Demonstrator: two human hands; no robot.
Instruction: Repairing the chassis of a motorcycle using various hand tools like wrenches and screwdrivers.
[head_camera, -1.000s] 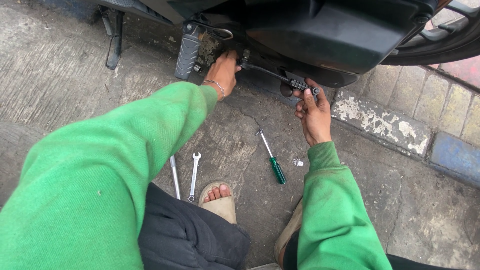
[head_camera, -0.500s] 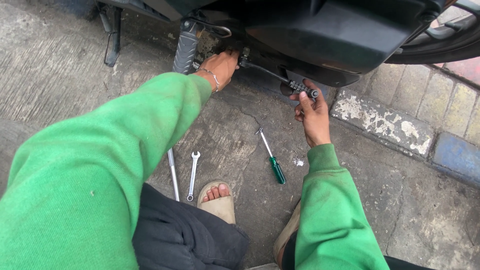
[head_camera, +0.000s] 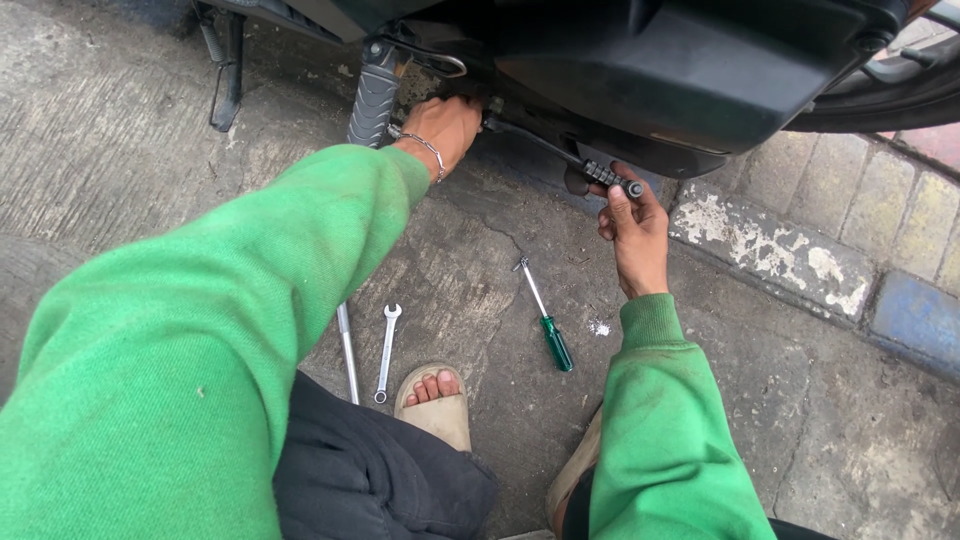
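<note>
1. Black ratchet handle (head_camera: 600, 176) runs under the motorcycle underside (head_camera: 680, 80), far centre.
2. Right hand (head_camera: 632, 232) pinches the handle's end.
3. Left hand (head_camera: 447, 125) reaches beneath; grip state cannot be told.
4. Green screwdriver (head_camera: 545, 328) and spanner (head_camera: 386, 352) lie on the pavement (head_camera: 120, 150), near.

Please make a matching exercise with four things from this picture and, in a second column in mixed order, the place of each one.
1. left hand
2. right hand
3. screwdriver
4. small wrench

a. lying on the concrete, green handle
b. holding the ribbed black lever end
c. lying beside the sandalled foot
d. reaching under the vehicle body

Pairs: 1-d, 2-b, 3-a, 4-c
</note>
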